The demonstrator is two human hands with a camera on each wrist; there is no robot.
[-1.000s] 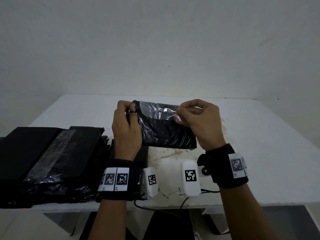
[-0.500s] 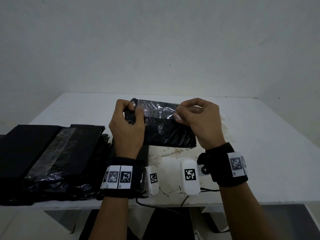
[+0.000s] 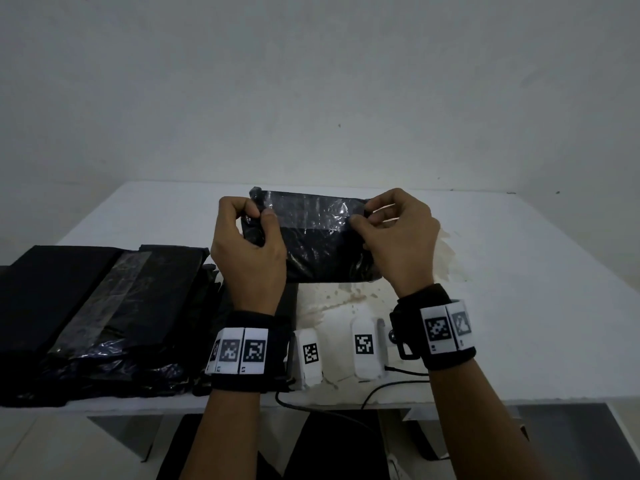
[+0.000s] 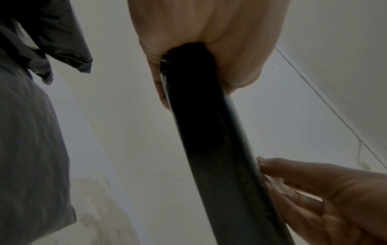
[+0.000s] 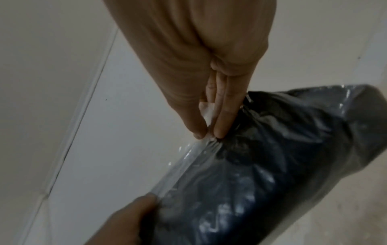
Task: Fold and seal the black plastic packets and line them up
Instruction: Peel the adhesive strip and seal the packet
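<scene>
Head view: both thumbs and forefingers pinch the top corners of the black packet (image 3: 322, 244), left hand (image 3: 247, 247) and right hand (image 3: 398, 237) holding its clear flap (image 3: 311, 211) taut above the table (image 3: 519, 271), probably for sealing; finished packets (image 3: 104, 306) lie left.

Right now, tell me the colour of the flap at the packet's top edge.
Clear and glossy over the black packet; the flap shows best in the head view.
</scene>
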